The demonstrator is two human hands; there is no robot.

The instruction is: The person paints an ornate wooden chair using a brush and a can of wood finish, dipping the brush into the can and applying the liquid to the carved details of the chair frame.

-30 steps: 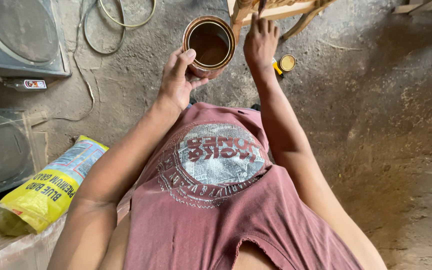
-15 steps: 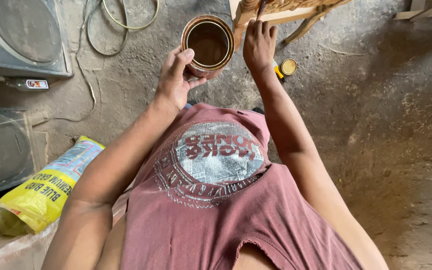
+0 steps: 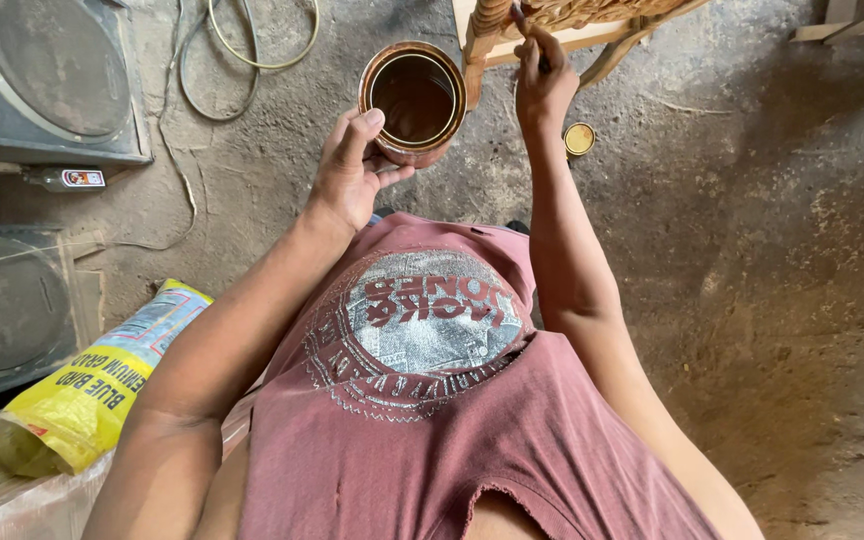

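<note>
My left hand (image 3: 350, 170) grips a round open can (image 3: 413, 102) of dark brown liquid and holds it up above the dirt floor. My right hand (image 3: 542, 85) is closed around a thin brush handle (image 3: 529, 35), whose tip touches a carved, pale wooden furniture piece (image 3: 552, 22) at the top of the view. The can sits just left of a turned wooden post (image 3: 482, 40) of that piece. The brush's bristles are hidden against the wood.
A small round yellow lid (image 3: 579, 138) lies on the dirt floor by my right wrist. Two speaker boxes (image 3: 47, 80) stand at left, with looped cables (image 3: 242, 50) near them. A yellow sack (image 3: 92, 390) lies at lower left.
My right hand has lifted slightly toward the wooden piece. The can in my left hand has stayed at about the same place.
</note>
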